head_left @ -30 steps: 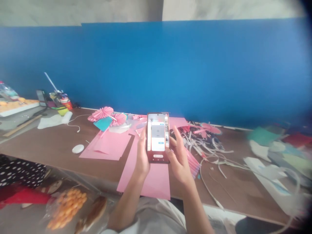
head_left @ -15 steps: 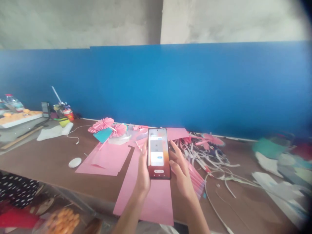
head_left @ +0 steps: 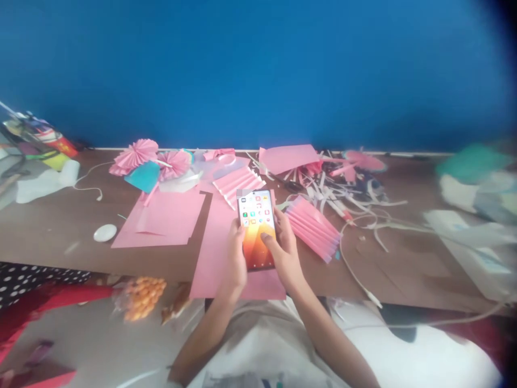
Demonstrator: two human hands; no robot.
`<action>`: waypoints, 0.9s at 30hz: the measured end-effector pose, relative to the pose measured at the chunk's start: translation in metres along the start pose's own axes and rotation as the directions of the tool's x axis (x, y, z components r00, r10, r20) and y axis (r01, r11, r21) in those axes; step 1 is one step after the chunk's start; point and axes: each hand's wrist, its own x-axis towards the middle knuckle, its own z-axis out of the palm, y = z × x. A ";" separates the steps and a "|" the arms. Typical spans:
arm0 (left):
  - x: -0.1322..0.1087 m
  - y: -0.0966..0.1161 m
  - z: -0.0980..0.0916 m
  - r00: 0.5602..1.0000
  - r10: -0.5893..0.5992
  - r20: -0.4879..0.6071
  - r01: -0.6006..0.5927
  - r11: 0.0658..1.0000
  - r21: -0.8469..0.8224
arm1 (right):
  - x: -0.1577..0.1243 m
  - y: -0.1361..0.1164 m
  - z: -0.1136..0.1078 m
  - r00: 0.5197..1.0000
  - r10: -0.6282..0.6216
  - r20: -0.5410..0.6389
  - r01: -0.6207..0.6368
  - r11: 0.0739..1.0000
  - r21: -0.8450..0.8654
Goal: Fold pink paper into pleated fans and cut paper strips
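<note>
A smartphone [head_left: 253, 245] with a lit screen of app icons stands tilted toward me, above the table. My left hand [head_left: 235, 264] is closed around its left edge. My right hand [head_left: 287, 250] grips the right edge, its thumb over the screen; the fingers behind the phone are hidden. Under the hands lies a long pink paper sheet [head_left: 210, 258]. Right of the phone rests a pleated pink paper [head_left: 314, 227], and another pleated pink paper [head_left: 240, 183] lies just behind it. More pink sheets [head_left: 173, 215] are at the left.
Pink paper fans [head_left: 135, 156] and a teal paper piece [head_left: 143, 177] lie at the back left. White paper strips [head_left: 323, 188] are heaped at the back right, near a white cable [head_left: 351, 269]. A white oval object [head_left: 105, 233] sits left. A blue partition [head_left: 258, 70] stands behind.
My view has tipped downward, showing my lap. The phone's screen has switched from a pop-up window to app icons. My right thumb has moved onto the screen.
</note>
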 end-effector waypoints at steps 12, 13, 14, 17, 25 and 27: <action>0.012 -0.025 0.001 0.992 -0.130 0.003 0.130 0.991 -0.020 | 0.002 0.012 -0.015 0.993 0.116 -0.035 -0.116 0.993 -0.021; 0.012 -0.025 0.002 0.991 -0.130 0.000 0.130 0.991 -0.017 | 0.001 0.012 -0.015 0.992 0.120 -0.040 -0.121 0.992 -0.026; 0.011 -0.024 0.002 0.991 -0.131 -0.004 0.131 0.991 -0.013 | 0.001 0.011 -0.015 0.991 0.125 -0.044 -0.127 0.992 -0.029; 0.011 -0.025 0.002 0.992 -0.121 -0.027 0.121 0.993 0.014 | 0.000 0.011 -0.015 0.990 0.130 -0.057 -0.132 0.991 -0.027; 0.010 -0.023 0.003 0.996 -0.086 -0.017 0.087 0.994 0.069 | 0.001 0.015 -0.015 0.993 0.098 -0.061 -0.100 0.994 -0.036; 0.010 -0.023 0.003 0.996 -0.091 -0.017 0.092 0.994 0.058 | 0.001 0.016 -0.016 0.993 0.100 -0.064 -0.103 0.994 -0.035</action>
